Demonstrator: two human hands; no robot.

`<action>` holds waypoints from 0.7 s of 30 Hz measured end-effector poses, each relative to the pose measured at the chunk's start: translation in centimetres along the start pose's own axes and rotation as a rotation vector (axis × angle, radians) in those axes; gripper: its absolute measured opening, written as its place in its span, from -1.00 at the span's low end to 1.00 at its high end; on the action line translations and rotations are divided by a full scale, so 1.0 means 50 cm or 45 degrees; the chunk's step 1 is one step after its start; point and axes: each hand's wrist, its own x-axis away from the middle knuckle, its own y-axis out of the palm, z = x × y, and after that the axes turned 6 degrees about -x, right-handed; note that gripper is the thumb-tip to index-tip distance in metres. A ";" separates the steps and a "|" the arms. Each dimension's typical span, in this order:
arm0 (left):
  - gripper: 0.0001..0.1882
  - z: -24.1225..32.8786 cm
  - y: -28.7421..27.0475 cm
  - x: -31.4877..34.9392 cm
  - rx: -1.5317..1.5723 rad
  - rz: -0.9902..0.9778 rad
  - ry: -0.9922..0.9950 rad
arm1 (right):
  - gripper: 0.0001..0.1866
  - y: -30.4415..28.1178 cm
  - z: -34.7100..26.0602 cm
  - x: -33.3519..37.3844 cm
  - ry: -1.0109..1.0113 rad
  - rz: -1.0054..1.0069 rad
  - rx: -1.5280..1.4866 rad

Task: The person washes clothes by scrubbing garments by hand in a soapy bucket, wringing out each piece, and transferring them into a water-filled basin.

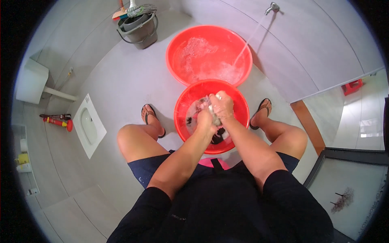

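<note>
Between my knees stands a round red basin (244, 112) with soapy water and wet laundry in it. Over its middle, my left hand (205, 120) and my right hand (223, 106) are closed together on a wet whitish cloth (214, 117). The right hand is a little farther away than the left, with its fingers bent around the cloth. Part of the cloth is hidden by both hands. A dark piece of cloth (217, 137) lies in the water below my wrists, and lighter pieces show beside the left hand.
Water runs from a wall tap (272, 8) into a larger red basin (169, 54) touching the near one's far side. A grey bucket (144, 35) with mop and brush stands far left. Left are a squat toilet (96, 138) and cistern (32, 81). A dark-framed door (348, 182) is right.
</note>
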 end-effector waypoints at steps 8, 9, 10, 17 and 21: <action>-0.55 0.004 0.010 -0.033 -0.045 -0.133 -0.035 | -0.73 0.002 -0.056 0.055 -0.133 0.099 0.131; -0.56 0.020 0.032 0.002 -0.133 -0.079 -0.080 | -0.67 -0.016 -0.062 0.042 -0.059 0.130 0.151; -0.56 0.043 0.056 0.042 -0.220 -0.028 -0.121 | -0.61 -0.034 -0.077 0.031 0.011 0.158 0.167; -0.64 0.046 0.015 0.019 -0.734 -0.175 0.183 | -0.54 -0.087 -0.002 0.016 -0.104 -0.666 0.992; -0.52 -0.007 -0.011 -0.007 -0.402 -0.148 0.031 | -0.59 -0.082 0.045 0.026 -0.246 -0.449 0.927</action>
